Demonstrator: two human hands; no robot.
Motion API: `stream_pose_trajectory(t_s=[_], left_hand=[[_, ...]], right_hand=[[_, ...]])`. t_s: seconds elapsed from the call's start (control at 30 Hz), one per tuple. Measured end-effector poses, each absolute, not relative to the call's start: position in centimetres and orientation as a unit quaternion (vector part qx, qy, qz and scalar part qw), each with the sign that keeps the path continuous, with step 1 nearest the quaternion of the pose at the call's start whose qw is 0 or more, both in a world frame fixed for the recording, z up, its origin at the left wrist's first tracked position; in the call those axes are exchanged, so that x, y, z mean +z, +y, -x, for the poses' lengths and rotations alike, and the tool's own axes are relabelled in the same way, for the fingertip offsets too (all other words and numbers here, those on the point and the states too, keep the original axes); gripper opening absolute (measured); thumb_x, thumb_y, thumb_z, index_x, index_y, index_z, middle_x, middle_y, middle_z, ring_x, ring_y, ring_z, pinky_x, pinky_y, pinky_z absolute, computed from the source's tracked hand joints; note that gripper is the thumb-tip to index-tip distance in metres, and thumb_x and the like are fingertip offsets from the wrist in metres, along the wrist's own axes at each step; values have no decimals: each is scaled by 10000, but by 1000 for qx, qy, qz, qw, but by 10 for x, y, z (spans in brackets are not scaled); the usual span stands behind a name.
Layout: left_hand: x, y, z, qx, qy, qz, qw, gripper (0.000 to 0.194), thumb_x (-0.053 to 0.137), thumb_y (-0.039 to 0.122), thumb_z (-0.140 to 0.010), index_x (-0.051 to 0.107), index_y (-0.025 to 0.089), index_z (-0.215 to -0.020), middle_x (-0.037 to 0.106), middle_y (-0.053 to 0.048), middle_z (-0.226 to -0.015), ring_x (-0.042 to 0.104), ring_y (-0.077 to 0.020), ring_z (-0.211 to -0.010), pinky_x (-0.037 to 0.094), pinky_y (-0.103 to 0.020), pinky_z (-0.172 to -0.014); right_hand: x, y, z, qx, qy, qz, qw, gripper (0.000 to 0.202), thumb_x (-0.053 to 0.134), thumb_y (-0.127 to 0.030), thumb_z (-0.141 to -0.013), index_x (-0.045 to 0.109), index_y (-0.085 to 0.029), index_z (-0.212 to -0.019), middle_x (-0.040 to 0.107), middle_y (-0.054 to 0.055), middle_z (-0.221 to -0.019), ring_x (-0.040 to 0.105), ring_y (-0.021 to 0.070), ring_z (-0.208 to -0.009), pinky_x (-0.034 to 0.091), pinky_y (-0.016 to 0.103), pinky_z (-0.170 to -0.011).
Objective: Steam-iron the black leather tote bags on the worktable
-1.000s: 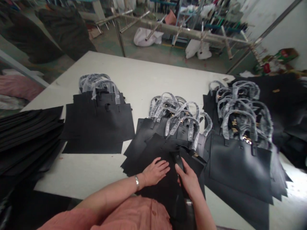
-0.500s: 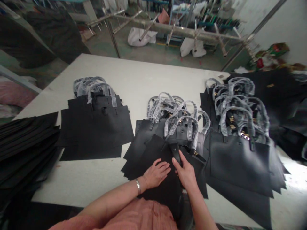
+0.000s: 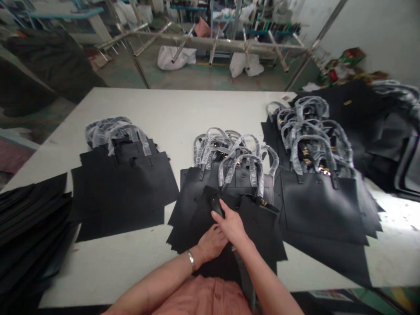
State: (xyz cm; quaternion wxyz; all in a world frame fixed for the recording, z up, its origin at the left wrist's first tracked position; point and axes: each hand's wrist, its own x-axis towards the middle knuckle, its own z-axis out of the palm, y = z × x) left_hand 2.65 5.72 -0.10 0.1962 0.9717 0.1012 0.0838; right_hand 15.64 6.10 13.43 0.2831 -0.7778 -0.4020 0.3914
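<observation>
My right hand [image 3: 231,225] is closed around a black strap [image 3: 215,204], whose wide end points away from me over the top edge of a black bag panel [image 3: 193,218]. A long strap-like length [image 3: 244,275] hangs below my right forearm towards my lap. Lying on the panel, my left hand [image 3: 212,244] looks open, its fingertips partly hidden beneath my right hand. Beyond both hands are stacked black bag pieces with plastic-wrapped handles [image 3: 241,155]. A gold fitting [image 3: 263,202] shows on a flap at the right of the panel.
Another pile of black bag panels [image 3: 124,188] lies left, and a fanned stack [image 3: 29,223] sits at the far left. At right are more bag panels [image 3: 323,210] with wrapped handles. The white table [image 3: 157,103] ends before a metal rack [image 3: 226,46].
My right hand has moved left with the strap, over the fingers of my left hand. The strap's end now lies further left on the panel. The view has shifted slightly right.
</observation>
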Motion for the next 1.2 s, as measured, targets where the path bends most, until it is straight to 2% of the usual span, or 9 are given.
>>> stream_pose_trajectory(t_s=[0.17, 0.27, 0.33, 0.4, 0.47, 0.63, 0.9, 1.1, 1.2], left_hand=[[1, 56, -28, 111, 114, -968, 194, 244, 449, 133, -935, 602, 165, -1123, 652, -73, -1078, 543, -226, -1099, 402, -410, -1004], [12, 58, -27, 135, 119, -962, 204, 271, 444, 108, -933, 581, 168, -1159, 632, -74, -1142, 542, -206, -1111, 425, -383, -966], [18, 60, -27, 150, 115, -959, 212, 302, 450, 107, -934, 552, 170, -1211, 611, -75, -1206, 528, -194, -1144, 419, -368, -970], [22, 61, -27, 151, 107, -959, 217, 313, 451, 117, -938, 537, 167, -1235, 603, -81, -1227, 522, -186, -1162, 409, -363, -979], [23, 62, -27, 138, 98, -961, 218, 322, 441, 120, -943, 530, 166, -1249, 604, -88, -1226, 520, -182, -1174, 405, -364, -983], [20, 60, -28, 125, 105, -963, 213, 327, 433, 119, -944, 535, 175, -1250, 601, -93, -1230, 525, -190, -1171, 406, -376, -976], [23, 62, -30, 129, 99, -967, 198, 324, 439, 114, -943, 526, 166, -1251, 605, -84, -1210, 529, -206, -1129, 408, -381, -957], [26, 58, -28, 124, 99, -971, 179, 351, 464, 87, -904, 524, 169, -1240, 601, -88, -1192, 533, -217, -1085, 412, -385, -919], [35, 59, -39, 130, 143, -958, 214, 254, 476, 134, -893, 578, 190, -1119, 623, -75, -1040, 555, -212, -969, 433, -373, -859]], right_hand=[[158, 33, -158, 366, -406, 773, 324, 614, 568, -402, -868, 458, -186, -1432, 671, 100, -1210, 640, 251, -1069, 475, 342, -950], [160, -19, -173, 388, -313, 795, 346, 635, 573, -491, -850, 477, -230, -1421, 731, 34, -889, 689, 217, -734, 550, 314, -712], [153, -50, -184, 412, -210, 812, 356, 691, 572, -542, -834, 441, -243, -1442, 660, -24, -654, 620, 192, -533, 521, 298, -554], [143, -71, -192, 440, -126, 812, 362, 737, 575, -571, -816, 413, -238, -1454, 579, -55, -538, 566, 190, -466, 474, 286, -466], [135, -78, -198, 456, -82, 803, 375, 756, 593, -575, -797, 417, -232, -1447, 578, -52, -545, 542, 184, -448, 443, 281, -431], [128, -65, -206, 455, -59, 783, 421, 740, 625, -561, -776, 447, -250, -1423, 618, -34, -658, 535, 162, -466, 441, 273, -437], [129, -72, -206, 458, -76, 780, 420, 771, 622, -553, -763, 457, -184, -1419, 592, -31, -614, 511, 156, -429, 432, 274, -410], [134, -58, -220, 331, -109, 829, 437, 760, 607, -573, -792, 434, -219, -1442, 580, -40, -582, 568, 174, -533, 469, 285, -553], [138, -72, -225, 296, -104, 831, 459, 765, 603, -596, -796, 416, -244, -1448, 591, -47, -600, 572, 172, -548, 470, 276, -555]])
